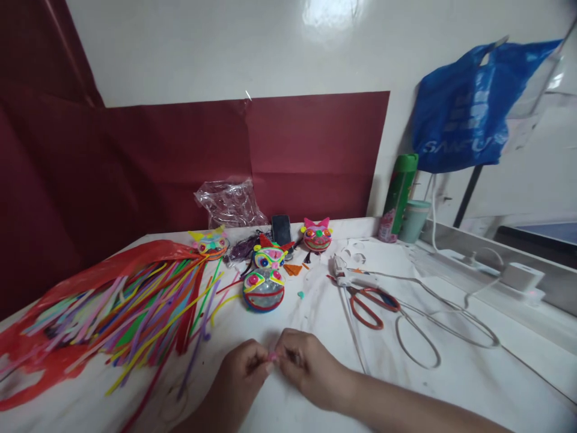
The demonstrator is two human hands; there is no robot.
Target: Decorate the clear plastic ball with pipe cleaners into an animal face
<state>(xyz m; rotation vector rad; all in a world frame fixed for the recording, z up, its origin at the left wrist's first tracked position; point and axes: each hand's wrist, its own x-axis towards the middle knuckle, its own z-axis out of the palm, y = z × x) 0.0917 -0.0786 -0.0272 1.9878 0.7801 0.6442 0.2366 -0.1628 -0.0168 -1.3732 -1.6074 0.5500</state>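
Two hands (pixel 246 364) (pixel 307 362) pinch one small pink piece (pixel 272 356)

A white marbled table (pixel 473 379) lies beneath the left hand (pixel 243 368) and right hand (pixel 311 365). Straight beyond them stands a glossy white wall (pixel 202 54), bright glare (pixel 333 9) high on it. Maroon sheeting (pixel 315 156) covers its lower part and rises tall on the left hand's side. Pale surfaces (pixel 527 183) fill the far right.
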